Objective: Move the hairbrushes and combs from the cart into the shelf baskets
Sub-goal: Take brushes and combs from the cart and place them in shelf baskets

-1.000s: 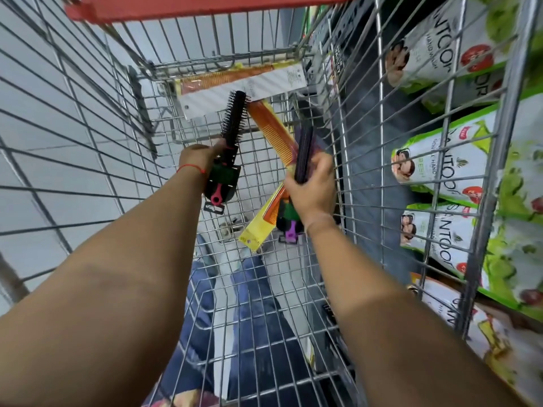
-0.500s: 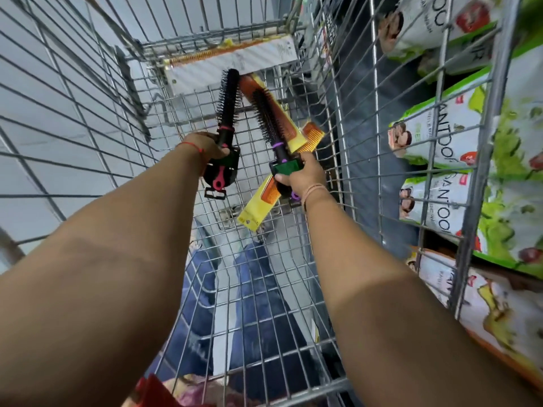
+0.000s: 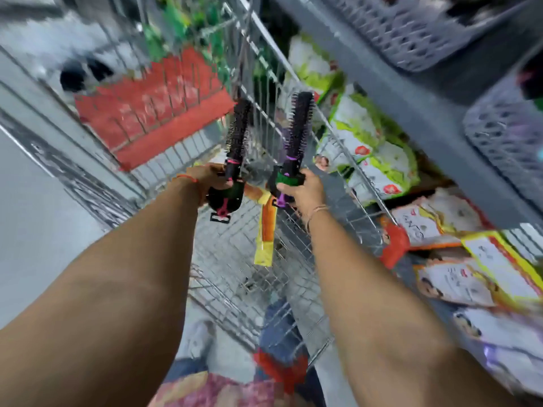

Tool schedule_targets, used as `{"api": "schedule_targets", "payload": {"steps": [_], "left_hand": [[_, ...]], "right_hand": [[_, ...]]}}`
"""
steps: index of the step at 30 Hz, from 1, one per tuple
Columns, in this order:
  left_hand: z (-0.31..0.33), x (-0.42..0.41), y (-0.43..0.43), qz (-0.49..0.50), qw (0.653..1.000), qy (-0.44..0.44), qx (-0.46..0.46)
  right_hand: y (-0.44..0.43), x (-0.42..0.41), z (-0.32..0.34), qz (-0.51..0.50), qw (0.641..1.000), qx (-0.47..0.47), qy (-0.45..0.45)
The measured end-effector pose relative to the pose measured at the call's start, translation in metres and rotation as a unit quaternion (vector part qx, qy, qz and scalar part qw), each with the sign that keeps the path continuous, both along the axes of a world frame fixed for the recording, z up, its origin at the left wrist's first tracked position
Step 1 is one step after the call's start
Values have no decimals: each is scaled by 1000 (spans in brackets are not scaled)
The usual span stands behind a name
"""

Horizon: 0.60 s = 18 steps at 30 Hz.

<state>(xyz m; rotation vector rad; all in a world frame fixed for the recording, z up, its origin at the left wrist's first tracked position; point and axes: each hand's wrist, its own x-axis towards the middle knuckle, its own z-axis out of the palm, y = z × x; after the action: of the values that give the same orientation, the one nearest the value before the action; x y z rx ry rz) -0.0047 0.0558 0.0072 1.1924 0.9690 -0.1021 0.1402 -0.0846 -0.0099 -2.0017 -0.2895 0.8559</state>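
Note:
My left hand grips a black round hairbrush with pink trim, bristles pointing up, above the wire cart. My right hand grips a second black round hairbrush with purple trim and a green label, also upright. An orange comb in a yellow packet hangs down between my hands; I cannot tell which hand holds it. Grey plastic shelf baskets sit at the top right, above and beyond both hands.
The cart's red child-seat flap is to the left of the brushes. Green and white product pouches and flat packets fill the shelves on the right. A grey shelf edge runs diagonally above them. The view is motion-blurred.
Both hands have lifted their brushes up out of the cart bottom and the view has swung up and right towards the shelf. The comb packets on the cart floor are out of sight.

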Motion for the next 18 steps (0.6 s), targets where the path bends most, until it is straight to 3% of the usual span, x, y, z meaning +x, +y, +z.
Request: {"api": "schedule_targets", "payload": {"steps": [5, 11, 16, 18], "left_hand": [[98, 9, -6, -44, 987, -144, 52], [218, 76, -64, -150, 938, -312, 14], [281, 132, -147, -184, 921, -342, 21], [292, 152, -167, -182, 930, -312, 67]], "right_hand": [[-40, -12, 109, -47, 993, 72, -84], [-120, -6, 239, -152, 963, 184, -128], [-177, 5, 293, -253, 918, 231, -198], [-195, 17, 300, -289, 905, 229, -212]]}}
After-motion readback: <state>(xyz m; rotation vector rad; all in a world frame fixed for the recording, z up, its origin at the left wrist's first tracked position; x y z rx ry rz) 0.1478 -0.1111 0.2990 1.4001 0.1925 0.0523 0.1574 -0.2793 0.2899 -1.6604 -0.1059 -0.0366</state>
